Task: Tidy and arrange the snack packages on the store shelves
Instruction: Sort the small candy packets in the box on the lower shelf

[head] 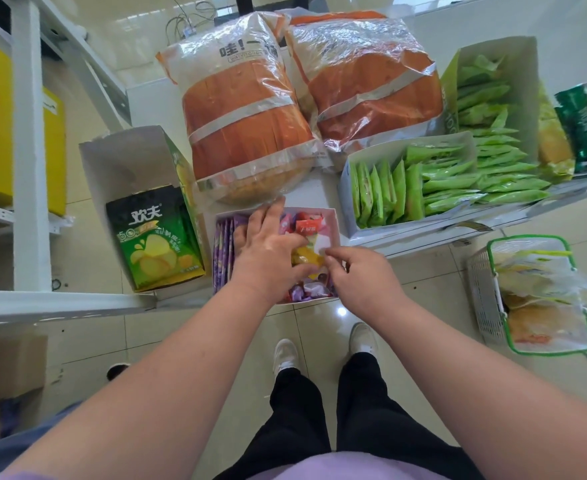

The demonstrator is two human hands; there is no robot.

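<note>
A small white box (334, 221) at the shelf's front edge holds purple packets (224, 252) upright on its left side and mixed red, pink and purple packets (306, 226) loose on its right. My left hand (266, 252) is over the box, its outer fingers stretched toward the back rim. Its thumb and forefinger pinch a yellow packet (307, 258). My right hand (361, 277) comes in from the right and pinches the same yellow packet at its right end.
On the shelf are a green chip carton (157, 244) at left, two big orange bags (247, 116) behind, and boxes of green sachets (406, 188) at right. A basket (482, 299) of snacks sits on the floor at right. White shelf uprights (30, 150) stand at left.
</note>
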